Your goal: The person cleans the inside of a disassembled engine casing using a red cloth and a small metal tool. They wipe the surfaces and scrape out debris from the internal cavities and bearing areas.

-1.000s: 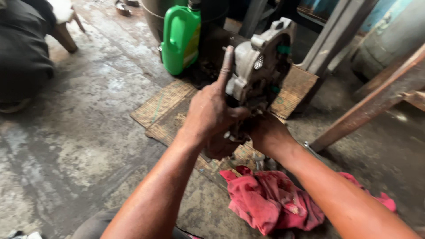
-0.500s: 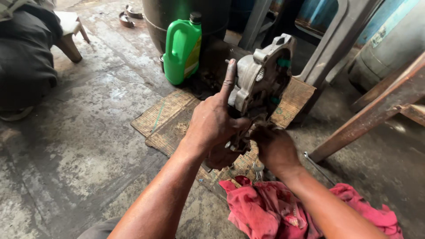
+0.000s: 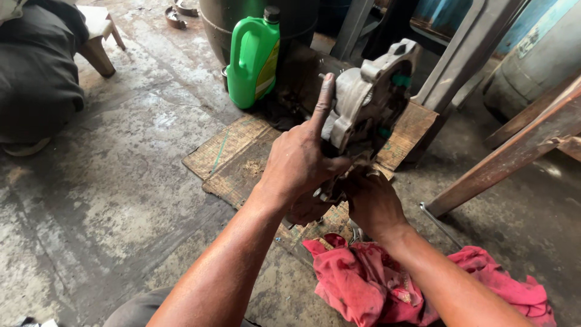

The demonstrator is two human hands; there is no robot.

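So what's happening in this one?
A person holds a grey cast-metal housing up off the floor with both bare hands. The left hand grips its side, index finger pointing up along it; the right hand supports it from below. Beneath lie cardboard sheets and a red rag. A green jug stands behind, on the concrete floor.

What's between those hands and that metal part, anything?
Nothing visible. The left hand grips the grey metal casting directly, index finger stretched up its side. The right hand holds it from underneath. The red rag lies below on the floor, apart.
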